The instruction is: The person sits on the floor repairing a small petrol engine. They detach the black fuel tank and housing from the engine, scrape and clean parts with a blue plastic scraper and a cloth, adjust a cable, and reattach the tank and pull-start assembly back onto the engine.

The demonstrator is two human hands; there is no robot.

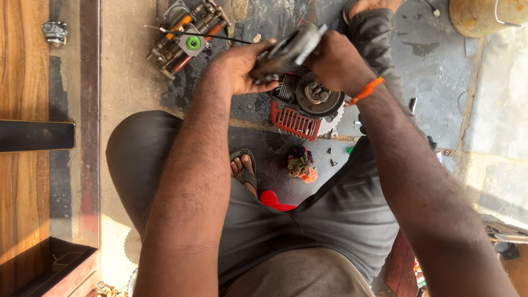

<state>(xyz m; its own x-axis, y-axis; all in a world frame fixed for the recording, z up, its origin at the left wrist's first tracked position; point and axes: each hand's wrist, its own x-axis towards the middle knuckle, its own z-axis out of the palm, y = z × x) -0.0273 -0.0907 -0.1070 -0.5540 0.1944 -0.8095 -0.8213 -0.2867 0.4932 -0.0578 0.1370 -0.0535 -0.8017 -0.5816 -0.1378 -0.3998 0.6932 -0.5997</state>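
My left hand (236, 69) and my right hand (335, 60) both grip a grey metal engine part (289, 50) held up over the floor. Just below it lies a small engine (305, 107) with a red slotted cover and a round grey clutch on top. An orange thread band circles my right wrist. My grey trousers and a sandalled foot (243, 168) fill the middle of the view.
A pump assembly with copper tubes and a green cap (187, 36) lies upper left. A coloured rag ball (301, 164) and small bolts (333, 161) sit by the engine. A wooden cabinet stands left, a yellow pot (484, 16) upper right, a small metal part (55, 32) top left.
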